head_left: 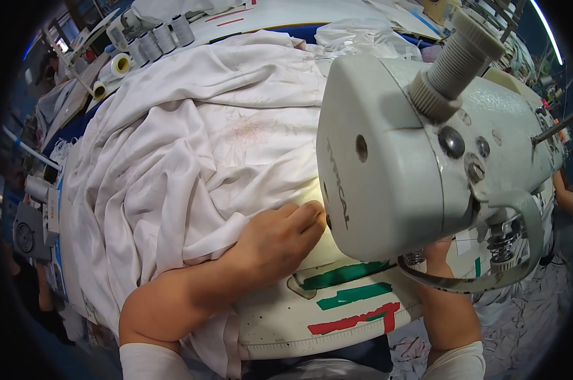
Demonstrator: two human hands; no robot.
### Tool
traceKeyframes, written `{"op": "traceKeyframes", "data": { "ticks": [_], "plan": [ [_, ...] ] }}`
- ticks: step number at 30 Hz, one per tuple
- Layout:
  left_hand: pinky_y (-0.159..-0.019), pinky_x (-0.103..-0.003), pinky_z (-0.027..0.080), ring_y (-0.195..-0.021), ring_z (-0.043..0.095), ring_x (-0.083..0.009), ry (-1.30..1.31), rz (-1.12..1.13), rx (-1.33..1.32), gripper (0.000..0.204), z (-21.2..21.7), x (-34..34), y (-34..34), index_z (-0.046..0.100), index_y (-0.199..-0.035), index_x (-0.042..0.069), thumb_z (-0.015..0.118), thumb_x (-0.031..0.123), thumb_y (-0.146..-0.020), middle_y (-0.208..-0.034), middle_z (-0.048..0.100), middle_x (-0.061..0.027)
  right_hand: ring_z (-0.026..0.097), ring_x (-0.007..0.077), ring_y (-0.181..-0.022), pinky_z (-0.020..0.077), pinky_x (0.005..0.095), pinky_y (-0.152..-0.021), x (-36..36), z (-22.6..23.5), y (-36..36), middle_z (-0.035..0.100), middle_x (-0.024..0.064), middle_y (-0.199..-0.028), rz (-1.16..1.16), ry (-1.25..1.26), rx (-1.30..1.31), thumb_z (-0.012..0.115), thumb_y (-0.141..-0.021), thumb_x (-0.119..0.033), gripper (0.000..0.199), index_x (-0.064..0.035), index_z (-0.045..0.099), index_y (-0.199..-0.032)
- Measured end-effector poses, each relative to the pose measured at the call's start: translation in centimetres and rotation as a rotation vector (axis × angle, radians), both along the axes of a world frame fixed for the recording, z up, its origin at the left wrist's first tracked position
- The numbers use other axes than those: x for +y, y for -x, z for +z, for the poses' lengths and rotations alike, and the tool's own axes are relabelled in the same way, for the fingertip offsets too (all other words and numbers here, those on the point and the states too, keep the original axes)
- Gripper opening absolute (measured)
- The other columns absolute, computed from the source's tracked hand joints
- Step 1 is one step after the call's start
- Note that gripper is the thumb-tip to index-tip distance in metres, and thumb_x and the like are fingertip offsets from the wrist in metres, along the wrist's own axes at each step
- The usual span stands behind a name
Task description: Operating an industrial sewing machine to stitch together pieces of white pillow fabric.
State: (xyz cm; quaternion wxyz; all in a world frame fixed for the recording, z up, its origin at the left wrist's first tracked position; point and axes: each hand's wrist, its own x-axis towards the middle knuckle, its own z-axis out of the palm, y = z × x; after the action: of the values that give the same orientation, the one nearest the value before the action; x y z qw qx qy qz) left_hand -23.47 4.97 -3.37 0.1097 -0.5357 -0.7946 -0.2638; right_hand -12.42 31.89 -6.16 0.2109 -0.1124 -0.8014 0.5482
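The work looks to be partway along: a white cloth [172,136] is spread in deep folds over the worktop [267,326], most of it from 8 round to 12 o'clock, and its right side runs up to and behind the head of a sewing machine [381,152] at 3 o'clock. That placing suggests sewing under way rather than finished, since the cloth lies at the machine and not folded or set aside. The left hand [283,231] is just below the centre, towards 6 o'clock, its back up and its fingers bent in close together on the cloth beside the machine head; the tips are turned away, so whether this grip pinches the cloth or only presses it I cannot tell. The right hand [437,249] is at 4 o'clock, largely hidden by the machine head, and its grip cannot be made out either. The needle and any stitching are out of sight behind the machine head, so how much seam is done, and how much is left, cannot be read. The broad loose spread towards 10 o'clock, with a faint pinkish flower pattern [248,130] near its middle, shows no seam that I can pick out. At 5 o'clock green tape [355,295] and red tape [343,324] mark the bare worktop; grey thread cones [165,39] stand at 11 o'clock, clear of the hands.
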Motion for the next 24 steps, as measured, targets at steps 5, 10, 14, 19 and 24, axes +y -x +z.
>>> {"op": "traceKeyframes", "data": {
  "ticks": [5, 10, 14, 19, 24],
  "plan": [
    [-0.058, -0.029, 0.047, -0.072, 0.052, -0.017, 0.08, -0.063, 0.051, 0.025, 0.8, -0.3, -1.1, 0.06, -0.098, 0.0, 0.058, 0.01, -0.075, -0.086, 0.045, -0.0059, 0.057, 0.0281, -0.115, 0.0486, 0.0409, -0.093, 1.1, -2.0, 0.4, 0.057, 0.0161, -0.127, -0.037, 0.368, 0.099, 0.053, -0.092, -0.022, 0.045, -0.0022, 0.048, -0.132],
    [-0.072, -0.03, 0.047, -0.08, 0.053, -0.018, 0.086, -0.057, 0.211, 0.023, 2.0, -0.2, -1.8, 0.062, -0.092, -0.001, 0.058, 0.011, -0.073, -0.087, 0.05, -0.0059, 0.054, 0.0279, -0.12, 0.0475, 0.0427, -0.097, 1.8, -4.5, -1.0, 0.054, 0.0159, -0.133, -0.069, 0.732, 0.203, 0.046, -0.098, -0.026, 0.046, -0.0026, 0.043, -0.138],
    [-0.086, -0.035, 0.045, -0.088, 0.055, -0.0198, 0.113, -0.205, 0.225, 0.024, 1.9, -0.4, -1.7, 0.063, -0.088, -0.001, 0.059, 0.013, -0.069, -0.088, 0.055, -0.0066, 0.054, 0.0273, -0.121, 0.0476, 0.0428, -0.098, 2.2, -4.8, -1.2, 0.053, 0.015, -0.134, 0.017, 0.695, 0.274, 0.044, -0.1, -0.027, 0.046, -0.0031, 0.042, -0.139],
    [-0.086, -0.035, 0.046, -0.092, 0.057, -0.0203, 0.05, -0.181, 0.201, 0.025, 2.4, -0.1, -0.9, 0.063, -0.088, -0.001, 0.059, 0.013, -0.067, -0.089, 0.056, -0.0073, 0.054, 0.0269, -0.12, 0.048, 0.0416, -0.098, 3.4, -6.3, -2.0, 0.052, 0.0126, -0.135, 0.095, 0.518, 0.29, 0.046, -0.1, -0.03, 0.047, -0.0048, 0.041, -0.14],
    [-0.088, -0.035, 0.046, -0.096, 0.058, -0.0212, -0.004, -0.146, 0.205, 0.025, 2.3, -0.1, -0.5, 0.063, -0.089, 0.0, 0.06, 0.013, -0.068, -0.093, 0.058, -0.0083, 0.055, 0.0268, -0.115, 0.0485, 0.0403, -0.094, 2.6, -5.5, -3.5, 0.053, 0.0114, -0.131, 0.081, 0.442, 0.27, 0.048, -0.099, -0.03, 0.045, -0.0054, 0.042, -0.136]
  ]
}}
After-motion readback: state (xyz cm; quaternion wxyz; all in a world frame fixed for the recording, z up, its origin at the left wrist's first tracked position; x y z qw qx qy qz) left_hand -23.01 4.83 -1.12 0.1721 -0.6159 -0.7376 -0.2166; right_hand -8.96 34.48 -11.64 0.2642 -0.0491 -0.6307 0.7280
